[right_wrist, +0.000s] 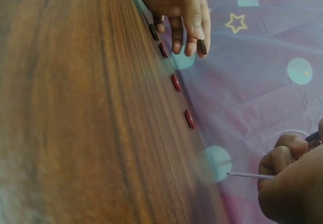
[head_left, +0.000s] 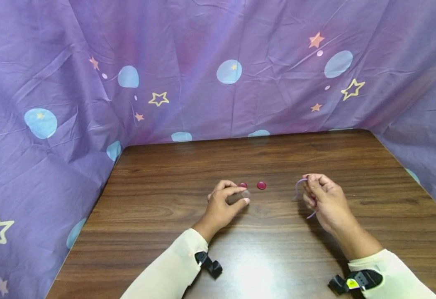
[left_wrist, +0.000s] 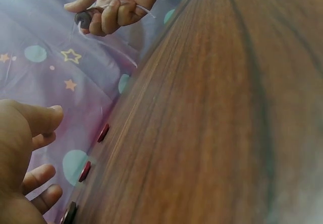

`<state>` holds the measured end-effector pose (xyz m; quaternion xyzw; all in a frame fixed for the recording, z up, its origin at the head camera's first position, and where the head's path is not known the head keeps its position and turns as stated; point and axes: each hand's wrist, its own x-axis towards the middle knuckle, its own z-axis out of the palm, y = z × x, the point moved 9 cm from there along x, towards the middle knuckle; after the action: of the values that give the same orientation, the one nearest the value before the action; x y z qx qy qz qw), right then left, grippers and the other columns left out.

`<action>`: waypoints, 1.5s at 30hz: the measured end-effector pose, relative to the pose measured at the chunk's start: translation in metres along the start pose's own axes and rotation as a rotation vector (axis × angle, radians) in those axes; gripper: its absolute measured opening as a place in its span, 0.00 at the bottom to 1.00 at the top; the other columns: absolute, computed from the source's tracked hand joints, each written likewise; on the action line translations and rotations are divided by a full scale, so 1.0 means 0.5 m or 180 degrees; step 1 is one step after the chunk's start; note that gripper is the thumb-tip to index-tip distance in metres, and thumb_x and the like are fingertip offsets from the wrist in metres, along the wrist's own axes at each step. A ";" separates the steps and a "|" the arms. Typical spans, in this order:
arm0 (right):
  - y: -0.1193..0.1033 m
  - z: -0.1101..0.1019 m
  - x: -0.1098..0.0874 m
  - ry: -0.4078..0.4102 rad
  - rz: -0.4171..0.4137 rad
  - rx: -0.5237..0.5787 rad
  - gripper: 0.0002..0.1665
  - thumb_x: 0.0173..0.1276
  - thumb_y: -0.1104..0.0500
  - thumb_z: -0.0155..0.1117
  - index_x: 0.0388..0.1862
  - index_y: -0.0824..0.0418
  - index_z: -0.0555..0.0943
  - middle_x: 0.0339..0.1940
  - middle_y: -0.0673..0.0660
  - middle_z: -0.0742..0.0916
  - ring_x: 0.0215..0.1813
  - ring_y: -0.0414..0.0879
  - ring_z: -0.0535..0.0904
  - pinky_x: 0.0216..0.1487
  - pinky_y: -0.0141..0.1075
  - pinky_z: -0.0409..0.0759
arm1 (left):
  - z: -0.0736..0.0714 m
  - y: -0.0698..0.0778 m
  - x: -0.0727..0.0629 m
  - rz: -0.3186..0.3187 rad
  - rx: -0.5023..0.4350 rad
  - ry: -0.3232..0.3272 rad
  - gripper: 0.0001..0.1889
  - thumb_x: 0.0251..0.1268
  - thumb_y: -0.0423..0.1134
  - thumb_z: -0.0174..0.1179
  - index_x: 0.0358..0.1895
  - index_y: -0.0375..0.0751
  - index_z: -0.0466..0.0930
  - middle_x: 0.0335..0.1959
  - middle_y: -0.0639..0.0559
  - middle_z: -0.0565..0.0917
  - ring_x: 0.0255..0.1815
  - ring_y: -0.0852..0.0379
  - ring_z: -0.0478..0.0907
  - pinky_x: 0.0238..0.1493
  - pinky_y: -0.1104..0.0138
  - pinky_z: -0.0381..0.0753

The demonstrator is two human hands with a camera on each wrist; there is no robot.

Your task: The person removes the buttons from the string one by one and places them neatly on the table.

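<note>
My left hand [head_left: 219, 207] pinches a small round button [head_left: 245, 194] between thumb and forefinger over the table. It looks greyish in the head view; in the right wrist view the pinched button [right_wrist: 202, 47] appears dark, seen edge-on. Right behind those fingers lies a red button [head_left: 242, 185], partly covered, with another red button [head_left: 261, 185] to its right. My right hand [head_left: 327, 201] is raised at the right, gripping a thin purple string [head_left: 298, 185] whose ends stick out. In the left wrist view, a dark button [left_wrist: 83, 18] sits on that string at the fingertips.
The brown wood-grain table [head_left: 158, 187] meets a purple curtain [head_left: 188, 50] with stars and blue spots at its back and sides. At table level, the right wrist view has several buttons in a line, among them a dark button [right_wrist: 153, 31] and a red button [right_wrist: 189, 119].
</note>
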<state>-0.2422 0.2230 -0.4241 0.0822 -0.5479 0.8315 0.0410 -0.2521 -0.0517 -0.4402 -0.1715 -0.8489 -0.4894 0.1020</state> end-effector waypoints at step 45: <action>0.011 -0.005 0.003 -0.0018 0.0153 0.0057 0.12 0.87 0.62 0.56 0.47 0.54 0.87 0.30 0.44 0.84 0.22 0.39 0.58 0.29 0.39 0.46 | 0.004 -0.018 -0.002 -0.0272 0.0425 -0.0103 0.18 0.66 0.45 0.78 0.57 0.48 0.93 0.58 0.48 0.84 0.59 0.50 0.84 0.63 0.47 0.67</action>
<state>-0.2449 0.2233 -0.4296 0.0717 -0.5423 0.8369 0.0186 -0.2548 -0.0540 -0.4486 -0.1358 -0.8878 -0.4327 0.0785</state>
